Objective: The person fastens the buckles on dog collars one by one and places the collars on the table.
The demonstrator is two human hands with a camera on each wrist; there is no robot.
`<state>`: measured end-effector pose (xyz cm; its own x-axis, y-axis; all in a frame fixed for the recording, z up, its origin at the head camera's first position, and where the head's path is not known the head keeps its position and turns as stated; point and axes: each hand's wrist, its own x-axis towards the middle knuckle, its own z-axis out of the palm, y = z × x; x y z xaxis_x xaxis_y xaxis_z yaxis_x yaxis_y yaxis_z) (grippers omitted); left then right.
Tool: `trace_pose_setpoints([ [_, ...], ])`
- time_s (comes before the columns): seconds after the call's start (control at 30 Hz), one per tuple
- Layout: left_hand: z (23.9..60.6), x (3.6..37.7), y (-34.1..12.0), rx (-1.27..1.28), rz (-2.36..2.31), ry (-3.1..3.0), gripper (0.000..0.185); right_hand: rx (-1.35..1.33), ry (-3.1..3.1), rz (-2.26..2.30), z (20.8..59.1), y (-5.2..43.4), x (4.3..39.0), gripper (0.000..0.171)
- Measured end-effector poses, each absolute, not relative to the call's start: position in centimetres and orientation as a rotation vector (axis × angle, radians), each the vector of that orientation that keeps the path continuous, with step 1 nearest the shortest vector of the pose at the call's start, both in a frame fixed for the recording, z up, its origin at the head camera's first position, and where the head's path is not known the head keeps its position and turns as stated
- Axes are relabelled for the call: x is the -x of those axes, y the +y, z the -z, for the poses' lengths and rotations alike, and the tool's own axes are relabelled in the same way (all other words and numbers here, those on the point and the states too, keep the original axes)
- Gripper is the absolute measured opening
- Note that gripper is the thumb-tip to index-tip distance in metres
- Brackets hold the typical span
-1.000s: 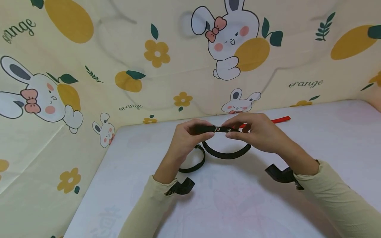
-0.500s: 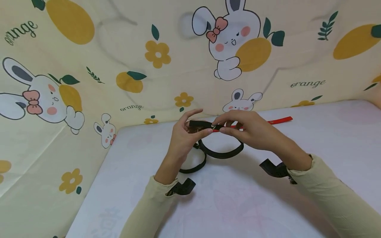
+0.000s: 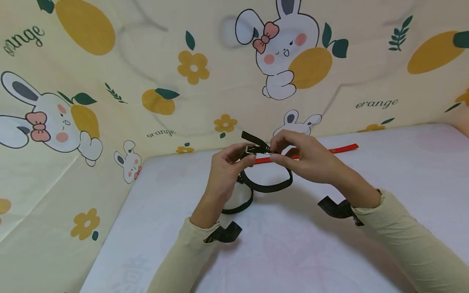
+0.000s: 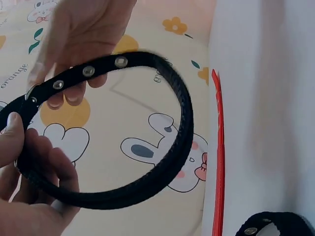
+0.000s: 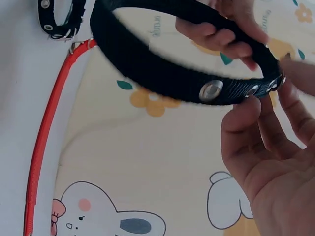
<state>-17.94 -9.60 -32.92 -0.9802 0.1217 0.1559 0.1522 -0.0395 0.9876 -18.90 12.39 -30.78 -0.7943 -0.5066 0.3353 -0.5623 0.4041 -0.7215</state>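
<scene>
Black collar (image 3: 269,185) is held up off the white table (image 3: 311,252), bent into a loop, both hands at its buckle (image 3: 253,149). Left hand (image 3: 223,171) pinches the strap just left of the buckle, thumb and fingers curled onto it. Right hand (image 3: 305,156) pinches the strap on the buckle's right side, fingertips closed on the band near the metal eyelets (image 5: 210,91).

Change over the last second: the strap was stretched nearly flat between the hands with its end lying along the band; now the free end (image 3: 253,138) sticks up and back from the buckle, and the loop below looks smaller. My reading: the end has been fed through the buckle and the fastening is well along, though the buckle pin is too small to make out.

Behind the buckle, a red collar (image 3: 315,154) lies flat on the table. A second black collar (image 3: 238,201) lies closed on the table, below-left of the buckle, touching the held loop or just beside it.
</scene>
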Motion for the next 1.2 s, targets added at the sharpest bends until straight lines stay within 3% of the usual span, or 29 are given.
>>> trace_pose_setpoints([
  [0.27,33.1,17.5,-9.3,0.277,2.257,-2.089,0.036,-0.95,-2.62,-1.369,31.1,11.9,18.8,0.014],
  [0.47,33.1,17.5,-9.3,0.254,2.242,-2.101,0.034,-0.959,-2.589,-1.367,31.1,12.0,18.6,0.027],
  [1.2,33.4,17.5,-8.5,0.283,2.26,-1.999,0.034,-0.785,-2.416,-1.239,31.8,11.3,18.3,0.009],
])
